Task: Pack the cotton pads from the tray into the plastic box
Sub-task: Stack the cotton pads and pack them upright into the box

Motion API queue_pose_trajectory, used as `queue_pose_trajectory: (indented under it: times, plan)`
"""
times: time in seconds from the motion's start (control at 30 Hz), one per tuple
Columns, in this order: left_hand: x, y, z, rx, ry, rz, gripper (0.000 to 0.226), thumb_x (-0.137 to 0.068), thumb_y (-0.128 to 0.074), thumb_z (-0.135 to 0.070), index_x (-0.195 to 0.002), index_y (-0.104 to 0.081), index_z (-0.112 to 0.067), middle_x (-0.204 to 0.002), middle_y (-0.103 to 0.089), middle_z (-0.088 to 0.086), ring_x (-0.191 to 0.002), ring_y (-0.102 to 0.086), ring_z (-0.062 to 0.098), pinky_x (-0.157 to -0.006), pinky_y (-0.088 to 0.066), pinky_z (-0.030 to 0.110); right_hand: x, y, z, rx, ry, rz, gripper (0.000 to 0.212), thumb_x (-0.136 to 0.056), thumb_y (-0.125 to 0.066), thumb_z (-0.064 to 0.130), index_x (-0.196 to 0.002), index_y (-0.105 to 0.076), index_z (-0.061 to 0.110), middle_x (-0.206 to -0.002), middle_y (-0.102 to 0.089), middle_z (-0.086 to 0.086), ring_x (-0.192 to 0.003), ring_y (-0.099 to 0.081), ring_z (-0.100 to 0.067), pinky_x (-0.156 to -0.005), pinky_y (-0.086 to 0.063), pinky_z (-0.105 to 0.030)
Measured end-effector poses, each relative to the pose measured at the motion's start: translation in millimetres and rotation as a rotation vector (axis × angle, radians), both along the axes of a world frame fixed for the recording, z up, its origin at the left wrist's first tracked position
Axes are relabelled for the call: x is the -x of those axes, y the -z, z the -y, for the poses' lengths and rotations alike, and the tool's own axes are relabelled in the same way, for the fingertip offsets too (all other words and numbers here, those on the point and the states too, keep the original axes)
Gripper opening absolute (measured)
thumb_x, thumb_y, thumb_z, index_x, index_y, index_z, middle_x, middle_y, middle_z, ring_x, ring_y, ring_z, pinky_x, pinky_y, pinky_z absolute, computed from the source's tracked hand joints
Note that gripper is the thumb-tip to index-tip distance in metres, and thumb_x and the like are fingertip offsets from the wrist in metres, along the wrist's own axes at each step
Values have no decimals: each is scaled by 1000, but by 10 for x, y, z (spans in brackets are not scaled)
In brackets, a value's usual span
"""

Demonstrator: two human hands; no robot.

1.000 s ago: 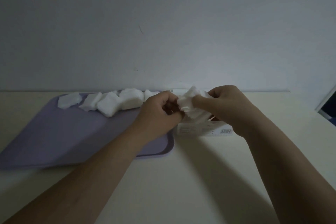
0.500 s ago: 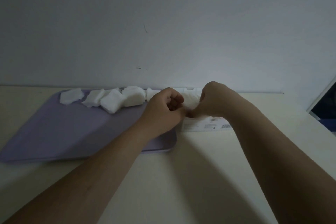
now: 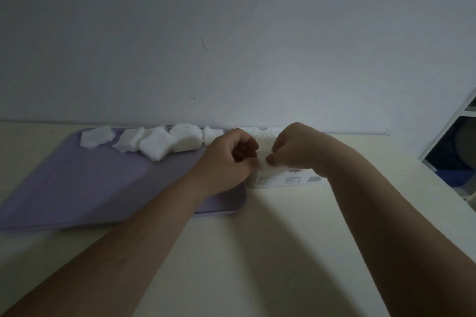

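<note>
A lilac tray [image 3: 77, 188] lies on the left of the table. Several white cotton pads [image 3: 154, 147] are lined up along its far edge. The clear plastic box [image 3: 283, 180], with a printed label on its front, stands just right of the tray and is mostly hidden by my hands. My left hand [image 3: 226, 159] is curled into a fist at the box's left end, its fingertips against a wad of cotton pads [image 3: 263, 154] in the box. My right hand [image 3: 298, 147] is over the box with thumb and fingers pinched on that wad.
The cream table [image 3: 257, 252] runs back to a plain wall directly behind the tray and box. A white shelf unit [image 3: 458, 152] with dark contents stands past the table's right edge.
A second ago both hands held a bundle of pads above the box. They have lowered it into the box, and the hands now sit slightly apart on top of it.
</note>
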State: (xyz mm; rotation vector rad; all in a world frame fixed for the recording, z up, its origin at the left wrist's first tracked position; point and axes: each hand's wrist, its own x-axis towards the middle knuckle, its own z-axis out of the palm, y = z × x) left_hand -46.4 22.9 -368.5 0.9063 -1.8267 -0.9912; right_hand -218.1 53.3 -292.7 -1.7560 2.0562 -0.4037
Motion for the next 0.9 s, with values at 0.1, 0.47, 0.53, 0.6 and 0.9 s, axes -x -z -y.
queue_pose_trajectory:
  times: [0.1,0.47,0.53,0.6,0.9]
  plan:
    - [-9,15,-11,40,4,25,23,-86,-70,0,-99,-64,-19,-91,-68,-5,-78,-64,16,-76,-56,27,-78,70,4,39,11,-12,21,-74,-74,15,-69,-62,-1,-56,-49,-6,-52,-48,-23,-52,-39,-30]
    - [-249,-279,-67,209,-197,249,31,-92,-60,-9,-73,-54,-33,-69,-60,-13,-67,-60,7,-60,-38,13,-690,-193,-154,594,-9,44,20,-92,-56,23,-77,-69,21,-72,-68,6,-67,-64,-16,-62,-49,-27]
    - [-477,-362,-19,182,-316,319,25,-90,-58,-10,-73,-57,-29,-68,-58,-15,-66,-58,6,-57,-36,14,-959,-51,-79,542,-61,369,23,-92,-56,16,-99,-76,20,-95,-76,4,-88,-70,-14,-77,-54,-26]
    - [-842,-367,52,124,-425,298,15,-86,-64,-11,-86,-70,-24,-78,-67,-12,-71,-64,7,-64,-47,20,-1168,213,75,438,-107,356,37,-91,-55,19,-126,-68,18,-126,-69,-1,-116,-64,-20,-96,-47,-28]
    - [-2213,-125,441,56,-586,719,67,-65,-57,-28,-130,-66,-13,-132,-62,17,-123,-59,38,-103,-46,38,-1764,643,586,375,-581,-3,71,-78,-61,36,-142,-54,7,-150,-50,-20,-141,-43,-38,-119,-27,-36]
